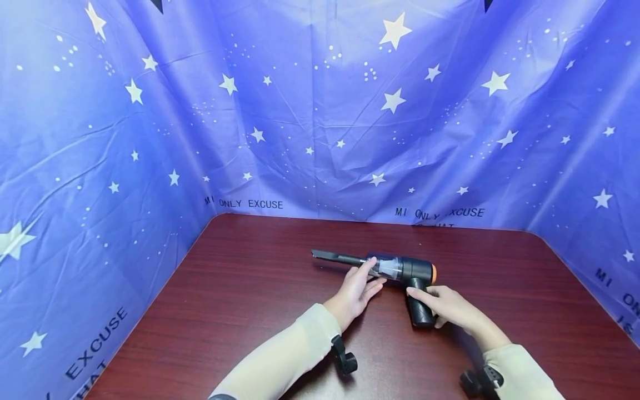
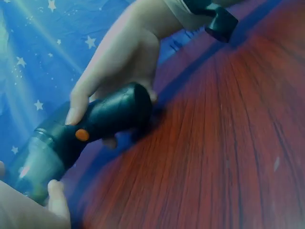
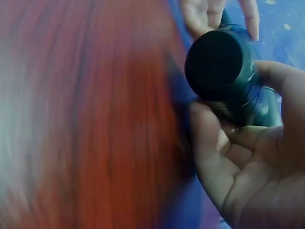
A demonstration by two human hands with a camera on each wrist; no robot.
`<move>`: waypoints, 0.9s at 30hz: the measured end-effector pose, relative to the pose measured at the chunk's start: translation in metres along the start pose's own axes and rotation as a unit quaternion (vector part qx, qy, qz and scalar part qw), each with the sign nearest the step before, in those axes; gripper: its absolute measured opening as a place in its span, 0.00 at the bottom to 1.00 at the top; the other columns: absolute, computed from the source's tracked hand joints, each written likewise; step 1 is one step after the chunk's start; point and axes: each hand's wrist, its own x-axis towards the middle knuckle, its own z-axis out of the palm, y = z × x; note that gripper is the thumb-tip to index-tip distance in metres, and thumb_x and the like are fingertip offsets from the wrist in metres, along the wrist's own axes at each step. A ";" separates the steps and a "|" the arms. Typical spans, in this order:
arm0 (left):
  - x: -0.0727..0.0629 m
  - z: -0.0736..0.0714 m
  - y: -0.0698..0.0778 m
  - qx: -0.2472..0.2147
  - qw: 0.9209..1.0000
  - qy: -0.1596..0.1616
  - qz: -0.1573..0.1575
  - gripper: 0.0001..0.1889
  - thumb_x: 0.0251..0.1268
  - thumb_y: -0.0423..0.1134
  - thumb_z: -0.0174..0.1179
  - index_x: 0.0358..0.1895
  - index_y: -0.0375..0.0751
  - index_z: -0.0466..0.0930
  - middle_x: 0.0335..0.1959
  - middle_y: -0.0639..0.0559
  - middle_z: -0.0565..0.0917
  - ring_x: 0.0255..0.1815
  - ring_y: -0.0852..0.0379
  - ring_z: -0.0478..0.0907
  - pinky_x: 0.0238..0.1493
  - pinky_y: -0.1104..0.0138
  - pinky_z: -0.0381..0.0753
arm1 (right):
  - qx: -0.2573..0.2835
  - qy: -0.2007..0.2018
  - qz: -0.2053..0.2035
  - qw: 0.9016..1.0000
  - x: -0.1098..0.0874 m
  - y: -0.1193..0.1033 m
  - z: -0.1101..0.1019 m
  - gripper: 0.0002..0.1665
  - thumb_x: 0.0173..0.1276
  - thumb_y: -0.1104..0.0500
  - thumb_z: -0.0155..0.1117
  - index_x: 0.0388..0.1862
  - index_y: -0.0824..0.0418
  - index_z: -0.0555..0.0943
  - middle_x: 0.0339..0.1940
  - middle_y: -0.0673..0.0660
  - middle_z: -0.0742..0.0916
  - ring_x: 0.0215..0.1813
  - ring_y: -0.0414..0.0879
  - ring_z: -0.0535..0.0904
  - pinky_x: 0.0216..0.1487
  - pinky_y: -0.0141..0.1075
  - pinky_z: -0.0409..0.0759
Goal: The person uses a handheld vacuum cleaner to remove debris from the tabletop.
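Observation:
A black handheld vacuum (image 1: pixel 416 269) lies across the middle of the head view, its long narrow nozzle (image 1: pixel 337 257) pointing left. My left hand (image 1: pixel 354 293) holds it around the clear dust cup (image 1: pixel 391 268), thumb on the near side and fingers spread below. The handle (image 1: pixel 420 312) angles down toward me, and my right hand (image 1: pixel 450 305) grips it from the right with the thumb across it. An orange button (image 2: pixel 82 135) shows near that thumb in the left wrist view. In the right wrist view the round handle end (image 3: pixel 214 64) faces the camera.
A dark red wooden table (image 1: pixel 240 289) spreads beneath both hands. Blue star-printed cloth (image 1: pixel 320 111) hangs behind it and along both sides. Black wrist cameras are strapped to the left sleeve (image 1: pixel 300 344) and right sleeve (image 1: pixel 522 372).

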 end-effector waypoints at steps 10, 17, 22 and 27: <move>0.002 -0.020 0.009 0.095 0.992 -0.061 -0.050 0.17 0.77 0.38 0.47 0.59 0.29 0.66 0.56 0.27 0.79 0.58 0.36 0.79 0.58 0.56 0.80 | -0.083 0.025 0.024 0.996 0.003 -0.004 -0.001 0.32 0.71 0.33 0.58 0.36 0.63 0.76 0.22 0.56 0.76 0.22 0.49 0.78 0.26 0.41 0.85; -0.001 -0.016 0.010 0.078 0.994 -0.056 -0.057 0.19 0.65 0.33 0.48 0.57 0.26 0.71 0.57 0.28 0.79 0.59 0.37 0.79 0.60 0.57 0.78 | -0.136 0.039 0.029 0.990 0.008 -0.005 -0.007 0.32 0.70 0.30 0.56 0.35 0.59 0.78 0.16 0.58 0.79 0.16 0.49 0.78 0.19 0.42 0.81; -0.003 -0.018 0.011 0.043 0.995 -0.049 -0.070 0.28 0.64 0.33 0.49 0.67 0.25 0.63 0.59 0.25 0.77 0.61 0.35 0.77 0.63 0.56 0.76 | -0.090 0.042 0.031 0.995 0.005 -0.001 -0.007 0.37 0.75 0.31 0.48 0.35 0.65 0.77 0.19 0.59 0.79 0.17 0.50 0.79 0.19 0.43 0.83; -0.012 -0.030 0.020 0.064 0.995 -0.044 -0.066 0.22 0.65 0.35 0.47 0.61 0.27 0.65 0.61 0.25 0.75 0.61 0.34 0.77 0.63 0.52 0.76 | -0.051 0.063 0.007 0.997 0.003 0.004 -0.014 0.39 0.78 0.32 0.44 0.44 0.68 0.79 0.20 0.58 0.82 0.20 0.50 0.81 0.21 0.42 0.83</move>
